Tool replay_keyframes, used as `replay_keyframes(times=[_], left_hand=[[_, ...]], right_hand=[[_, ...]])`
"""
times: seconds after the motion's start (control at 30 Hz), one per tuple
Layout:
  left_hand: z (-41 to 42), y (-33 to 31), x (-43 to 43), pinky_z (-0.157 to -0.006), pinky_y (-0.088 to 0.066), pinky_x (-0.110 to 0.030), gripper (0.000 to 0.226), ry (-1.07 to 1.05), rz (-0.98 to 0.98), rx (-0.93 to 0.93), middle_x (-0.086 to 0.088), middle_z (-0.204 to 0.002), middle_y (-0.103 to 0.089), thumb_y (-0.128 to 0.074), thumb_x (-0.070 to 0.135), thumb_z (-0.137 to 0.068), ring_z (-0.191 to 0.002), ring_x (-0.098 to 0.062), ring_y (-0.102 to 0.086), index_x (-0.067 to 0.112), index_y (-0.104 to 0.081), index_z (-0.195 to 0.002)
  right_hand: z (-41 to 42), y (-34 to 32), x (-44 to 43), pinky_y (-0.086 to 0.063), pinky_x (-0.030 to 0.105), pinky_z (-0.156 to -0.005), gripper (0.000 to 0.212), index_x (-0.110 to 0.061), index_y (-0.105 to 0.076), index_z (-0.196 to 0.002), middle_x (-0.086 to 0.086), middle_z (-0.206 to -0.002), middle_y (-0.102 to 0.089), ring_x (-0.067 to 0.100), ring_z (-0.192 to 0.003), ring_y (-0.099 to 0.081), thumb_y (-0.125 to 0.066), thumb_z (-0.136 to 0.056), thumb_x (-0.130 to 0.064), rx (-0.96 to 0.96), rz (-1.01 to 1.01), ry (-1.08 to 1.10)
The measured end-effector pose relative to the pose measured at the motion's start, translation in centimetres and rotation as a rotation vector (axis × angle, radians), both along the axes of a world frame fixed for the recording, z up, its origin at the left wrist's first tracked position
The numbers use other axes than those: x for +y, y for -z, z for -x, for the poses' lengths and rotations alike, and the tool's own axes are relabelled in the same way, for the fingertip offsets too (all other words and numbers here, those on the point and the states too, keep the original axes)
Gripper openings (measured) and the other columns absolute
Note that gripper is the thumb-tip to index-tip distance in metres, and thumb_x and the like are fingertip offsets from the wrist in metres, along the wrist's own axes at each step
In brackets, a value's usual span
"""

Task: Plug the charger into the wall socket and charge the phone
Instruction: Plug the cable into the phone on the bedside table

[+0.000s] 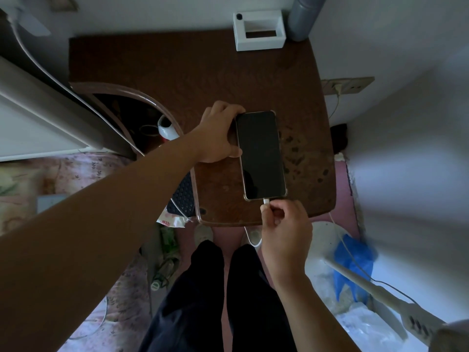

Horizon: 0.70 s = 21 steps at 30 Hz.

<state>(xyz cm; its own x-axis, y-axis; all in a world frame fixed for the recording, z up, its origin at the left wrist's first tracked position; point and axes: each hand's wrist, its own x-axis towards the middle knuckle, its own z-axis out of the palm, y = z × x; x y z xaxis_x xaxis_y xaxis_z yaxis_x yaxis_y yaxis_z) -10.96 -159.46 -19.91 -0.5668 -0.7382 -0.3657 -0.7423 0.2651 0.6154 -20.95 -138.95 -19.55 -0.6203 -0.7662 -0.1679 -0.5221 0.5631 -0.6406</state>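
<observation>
A phone (261,154) with a dark screen and a clear case lies flat on the brown wooden table (193,77). My left hand (218,134) grips the phone's left edge near the top. My right hand (285,232) pinches the white cable plug (265,200), which sits at the phone's bottom port. The white cable (251,237) loops down off the table's front edge. On the right wall a socket plate (347,85) has a white charger (338,88) plugged in, with its cord hanging down.
A white open box (258,31) and a grey cylinder (303,17) stand at the table's back right corner. A curved lower shelf (142,115) with clutter sits to the left. A white plastic chair (327,240) with a blue bag (354,260) is at the right. My legs are below the table.
</observation>
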Motion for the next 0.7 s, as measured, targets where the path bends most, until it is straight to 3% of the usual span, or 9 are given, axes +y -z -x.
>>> replay_keyframes(times=[0.33, 0.53, 0.7], left_hand=[[0.05, 0.04, -0.10, -0.102, -0.032, -0.036, 0.089, -0.004, -0.004, -0.004, -0.008, -0.142, -0.029, -0.078, 0.026, -0.069, -0.130, -0.026, -0.027, 0.022, -0.030, -0.144], [-0.02, 0.17, -0.05, -0.098, -0.028, -0.032, 0.090, 0.003, 0.010, 0.012, -0.011, -0.141, -0.030, -0.079, 0.028, -0.068, -0.129, -0.028, -0.028, 0.020, -0.031, -0.144], [-0.14, 0.16, -0.02, -0.097, -0.027, -0.032, 0.090, 0.001, 0.000, 0.033, -0.010, -0.142, -0.030, -0.078, 0.032, -0.068, -0.130, -0.027, -0.027, 0.021, -0.031, -0.143]], right_hand=[[0.16, -0.16, -0.03, -0.047, 0.020, -0.054, 0.010, -0.011, -0.070, -0.089, 0.004, -0.089, -0.067, 0.013, -0.067, -0.062, -0.071, -0.084, -0.019, 0.002, -0.018, -0.020], [0.24, -0.17, -0.24, -0.048, 0.027, -0.055, 0.007, -0.010, -0.070, -0.085, 0.006, -0.086, -0.066, 0.016, -0.068, -0.062, -0.072, -0.081, -0.016, 0.000, -0.004, -0.013], [0.28, -0.13, -0.16, -0.044, 0.026, -0.055, 0.006, -0.011, -0.069, -0.082, 0.004, -0.084, -0.065, 0.015, -0.067, -0.059, -0.072, -0.080, -0.016, -0.007, 0.002, -0.002]])
